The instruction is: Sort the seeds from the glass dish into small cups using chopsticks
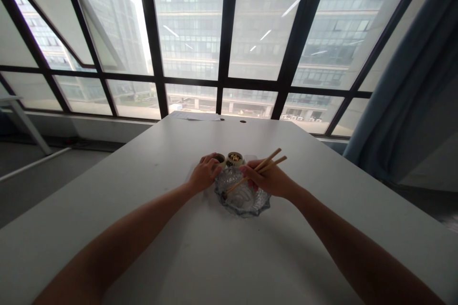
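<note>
R. hand [258,177] pinched chopsticks [272,156] ending at dark pc. [224,195] already within glass bowl [244,210]; L. hand [205,172] gripped small cup [221,158]; pale pcs. [234,157] remained in 2nd cup [235,164].

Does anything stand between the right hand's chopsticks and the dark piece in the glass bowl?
Nothing visible. From the right hand, the chopsticks slant down into the glass bowl, their tips at the dark piece near the bowl's left side; whether they grip it is too small to tell.

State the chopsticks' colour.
The chopsticks are light yellowish tan, showing best in the head view.
</note>
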Available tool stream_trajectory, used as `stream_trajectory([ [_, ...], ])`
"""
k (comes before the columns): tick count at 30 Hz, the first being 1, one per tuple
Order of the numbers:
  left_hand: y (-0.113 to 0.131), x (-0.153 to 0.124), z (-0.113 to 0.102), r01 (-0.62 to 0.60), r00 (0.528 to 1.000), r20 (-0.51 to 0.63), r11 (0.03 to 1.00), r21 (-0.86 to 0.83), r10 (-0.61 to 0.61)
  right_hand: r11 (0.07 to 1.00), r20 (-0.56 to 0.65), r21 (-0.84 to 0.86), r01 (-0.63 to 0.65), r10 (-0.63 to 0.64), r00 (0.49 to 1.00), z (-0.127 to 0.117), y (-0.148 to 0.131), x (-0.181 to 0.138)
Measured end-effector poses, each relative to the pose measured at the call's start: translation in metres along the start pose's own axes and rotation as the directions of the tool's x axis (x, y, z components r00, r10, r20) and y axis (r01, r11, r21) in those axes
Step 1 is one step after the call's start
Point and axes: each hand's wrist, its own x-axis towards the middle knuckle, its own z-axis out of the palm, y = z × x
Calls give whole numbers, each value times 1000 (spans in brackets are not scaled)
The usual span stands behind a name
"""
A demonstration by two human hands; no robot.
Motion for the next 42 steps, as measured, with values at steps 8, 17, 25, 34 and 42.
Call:
stream_trajectory([
  [8,0,-1,0,-5,1000,-2,1000,0,5,1000,-28,-3,-12,12,1000,7,8,4],
  [17,-1,-1,-1,-14,1000,6,1000,13,14,992,89,-39,120,-117,989,2,6,3],
  [25,0,-1,0,9,1000,-7,1000,15,-9,993,87,9,115,-115,990,1,5,2],
  [34,-11,-2,9,55,996,-69,997,-57,-59,992,93,28,122,-124,988,4,11,4],
  [42,-13,0,7,228,974,15,969,-91,-227,983,38,-31,180,-179,983,-1,17,4],
])
